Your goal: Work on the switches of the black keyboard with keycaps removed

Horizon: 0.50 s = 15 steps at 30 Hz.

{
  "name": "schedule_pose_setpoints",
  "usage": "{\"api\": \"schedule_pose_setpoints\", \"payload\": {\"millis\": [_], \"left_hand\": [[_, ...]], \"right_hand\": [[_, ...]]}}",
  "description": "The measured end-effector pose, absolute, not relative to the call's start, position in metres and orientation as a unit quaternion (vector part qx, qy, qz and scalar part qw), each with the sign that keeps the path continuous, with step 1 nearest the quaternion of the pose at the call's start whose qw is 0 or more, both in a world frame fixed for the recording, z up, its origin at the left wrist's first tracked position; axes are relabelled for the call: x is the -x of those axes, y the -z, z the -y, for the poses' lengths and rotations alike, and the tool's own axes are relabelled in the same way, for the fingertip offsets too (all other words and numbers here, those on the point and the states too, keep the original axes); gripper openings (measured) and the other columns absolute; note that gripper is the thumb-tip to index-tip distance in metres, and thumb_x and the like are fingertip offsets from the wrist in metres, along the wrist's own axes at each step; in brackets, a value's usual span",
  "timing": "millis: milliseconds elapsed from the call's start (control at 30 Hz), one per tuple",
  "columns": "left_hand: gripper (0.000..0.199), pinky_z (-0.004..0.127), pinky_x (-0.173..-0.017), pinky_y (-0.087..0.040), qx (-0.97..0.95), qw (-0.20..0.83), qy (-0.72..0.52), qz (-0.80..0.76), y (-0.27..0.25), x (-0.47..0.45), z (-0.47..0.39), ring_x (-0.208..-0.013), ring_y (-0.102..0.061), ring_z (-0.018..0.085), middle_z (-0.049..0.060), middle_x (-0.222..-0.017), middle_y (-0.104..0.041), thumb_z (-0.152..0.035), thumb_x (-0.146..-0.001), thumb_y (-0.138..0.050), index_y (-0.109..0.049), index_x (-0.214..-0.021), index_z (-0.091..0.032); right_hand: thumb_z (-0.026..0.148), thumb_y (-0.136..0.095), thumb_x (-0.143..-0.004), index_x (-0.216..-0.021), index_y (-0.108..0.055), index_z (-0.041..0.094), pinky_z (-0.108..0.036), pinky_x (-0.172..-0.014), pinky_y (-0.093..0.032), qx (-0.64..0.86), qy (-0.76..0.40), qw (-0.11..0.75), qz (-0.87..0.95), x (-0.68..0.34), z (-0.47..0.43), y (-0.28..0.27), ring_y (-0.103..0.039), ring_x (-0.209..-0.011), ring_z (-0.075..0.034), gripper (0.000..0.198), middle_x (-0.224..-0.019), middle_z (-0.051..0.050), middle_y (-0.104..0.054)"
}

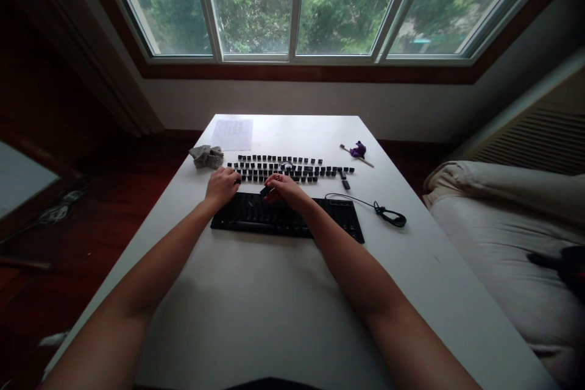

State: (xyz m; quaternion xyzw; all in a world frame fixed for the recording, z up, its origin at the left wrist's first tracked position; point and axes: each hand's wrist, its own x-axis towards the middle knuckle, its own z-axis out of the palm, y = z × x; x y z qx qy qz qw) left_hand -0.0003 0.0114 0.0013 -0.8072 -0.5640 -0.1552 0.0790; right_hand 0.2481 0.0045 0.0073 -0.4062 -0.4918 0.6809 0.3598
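A black keyboard [292,219] lies across the white table, with its key area dark and much of it bare of caps. Several loose black keycaps [278,158] stand in rows just behind it. My left hand [221,186] is over the keyboard's back left corner, its fingers closed at a small black keycap [237,181]. To the right, above the keyboard's back edge, my right hand [284,187] pinches a small dark oblong piece [265,191]; its exact kind is too small to tell.
A coiled black cable [390,217] lies right of the keyboard. Behind it are a toothbrush [364,161] and a purple cloth [358,149]. A crumpled grey cloth [206,156] and a paper sheet [233,134] are at the back left. A cushioned seat [484,219] stands right of the table.
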Motion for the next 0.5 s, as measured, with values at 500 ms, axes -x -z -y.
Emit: {"api": "schedule_pose_setpoints", "payload": {"millis": [500], "left_hand": [[0.021, 0.039, -0.088, -0.042, 0.791, 0.051, 0.118, 0.598, 0.015, -0.004, -0.033, -0.099, -0.057, 0.028, 0.009, -0.098, -0.068, -0.022, -0.079, -0.063, -0.073, -0.097, -0.024]], "right_hand": [[0.013, -0.057, -0.087, -0.088, -0.057, 0.016, -0.025, -0.049, -0.058, 0.411, -0.676, 0.364, 0.492, -0.249, -0.004, -0.009, -0.070, -0.056, -0.015, 0.003, -0.074, -0.001, -0.065]]}}
